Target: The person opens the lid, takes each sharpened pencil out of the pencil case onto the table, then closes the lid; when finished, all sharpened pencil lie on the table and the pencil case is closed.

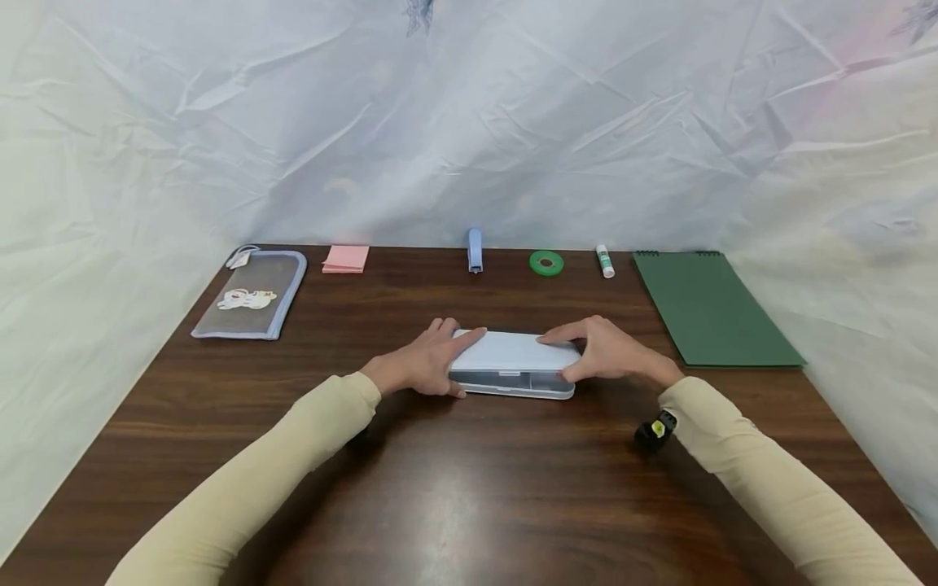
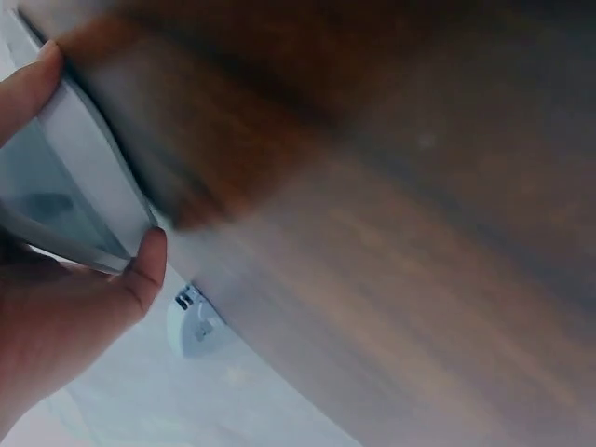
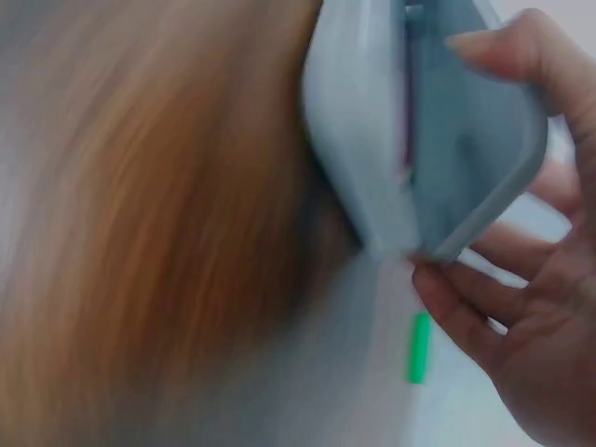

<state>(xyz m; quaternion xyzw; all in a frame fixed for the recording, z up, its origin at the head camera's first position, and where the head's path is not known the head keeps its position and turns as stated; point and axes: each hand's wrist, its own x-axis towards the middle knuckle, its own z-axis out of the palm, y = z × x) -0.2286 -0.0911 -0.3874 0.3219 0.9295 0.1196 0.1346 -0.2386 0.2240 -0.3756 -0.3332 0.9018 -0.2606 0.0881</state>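
We see a long, round-cornered white plastic case (image 1: 513, 392) at mid-table, with 2 hands at its ends: the left hand (image 1: 432, 358) grips the 9 o'clock end, and the right hand (image 1: 608, 352) pinches the smooth white lid (image 1: 506, 352) at 3 o'clock. We judge that the lid could drop if the right thumb (image 3: 484, 51), hooked at its edge, slips; uneven force from our hands might twist it, or slide the case across the glossy dark-brown wooden table (image 1: 440, 496). The lid stands part-raised, its gap towards 6 o'clock showing a greyish interior and 1 divider (image 1: 530, 380).
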